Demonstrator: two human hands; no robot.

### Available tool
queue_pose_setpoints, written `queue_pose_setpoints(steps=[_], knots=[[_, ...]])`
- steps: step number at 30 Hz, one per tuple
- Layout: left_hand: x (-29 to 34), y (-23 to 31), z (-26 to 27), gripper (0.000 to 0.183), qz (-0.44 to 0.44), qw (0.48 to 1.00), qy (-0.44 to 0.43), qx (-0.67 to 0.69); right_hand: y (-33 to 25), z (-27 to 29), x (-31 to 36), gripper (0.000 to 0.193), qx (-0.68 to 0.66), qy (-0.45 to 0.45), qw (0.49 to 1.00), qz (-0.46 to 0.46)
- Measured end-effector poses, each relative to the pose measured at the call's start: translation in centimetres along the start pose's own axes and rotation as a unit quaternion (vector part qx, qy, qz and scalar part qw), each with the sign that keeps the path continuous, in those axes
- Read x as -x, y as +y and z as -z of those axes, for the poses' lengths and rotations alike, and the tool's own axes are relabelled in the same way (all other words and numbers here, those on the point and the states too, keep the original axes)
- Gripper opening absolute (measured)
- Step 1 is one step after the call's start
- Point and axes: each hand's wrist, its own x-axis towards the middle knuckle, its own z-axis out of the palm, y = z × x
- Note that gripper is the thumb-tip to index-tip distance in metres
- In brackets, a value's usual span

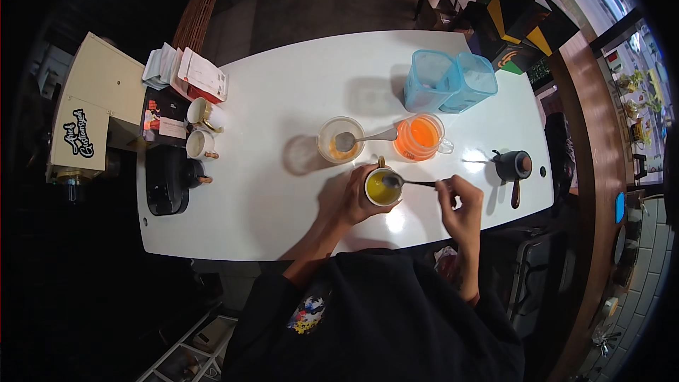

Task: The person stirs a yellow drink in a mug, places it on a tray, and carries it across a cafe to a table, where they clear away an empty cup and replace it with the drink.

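Note:
My left hand point(358, 197) is wrapped round a white cup point(382, 189) of yellow-green liquid, near the table's front edge. In my right hand point(461, 206) a spoon point(423, 184) is pinched by its handle, its bowl over or in the cup's mouth; which of the two I cannot tell. Just beyond the cup stands a glass jug point(423, 136) of orange liquid with a clear handle. Left of the jug is a clear tub point(340, 139) with some orange-brown stuff in it, and a strainer or large spoon point(346, 142) lies across its rim.
Two blue translucent containers point(450, 82) stand at the back right of the white table point(283, 85). A dark pot with a wooden handle point(513, 167) sits at the right. White mugs point(203, 143), packets point(201, 74), a black device point(168, 180) and a cream machine point(92, 110) line the left.

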Motion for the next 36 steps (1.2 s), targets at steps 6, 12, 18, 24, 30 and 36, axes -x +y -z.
queue_pose_setpoints(steps=[6,12,18,24,30,36], knots=[[-0.2,0.6,0.1,0.081,-0.001,1.000,0.020,-0.006,3.9,1.1,-1.7,0.026,-0.138,0.160,0.975,-0.068],[-1.1,2.6,1.4,0.075,0.008,0.998,-0.009,-0.067,7.5,-0.6,-4.1,0.031,-0.116,0.199,0.970,-0.071],[-0.9,2.4,1.2,0.075,-0.009,0.996,0.003,-0.092,8.1,-3.2,-5.4,0.038,-0.066,0.165,0.977,-0.119],[-0.5,0.5,0.5,0.075,-0.014,1.000,0.005,-0.021,8.2,-4.5,-5.7,0.042,-0.036,0.146,0.981,-0.120],[-0.4,0.1,0.4,0.074,-0.007,1.000,-0.012,-0.027,8.6,-4.0,-5.2,0.040,-0.037,0.116,0.982,-0.141],[-0.9,0.5,0.3,0.074,-0.006,0.999,-0.006,-0.043,8.6,-3.3,-3.0,0.032,-0.050,0.091,0.987,-0.125]])
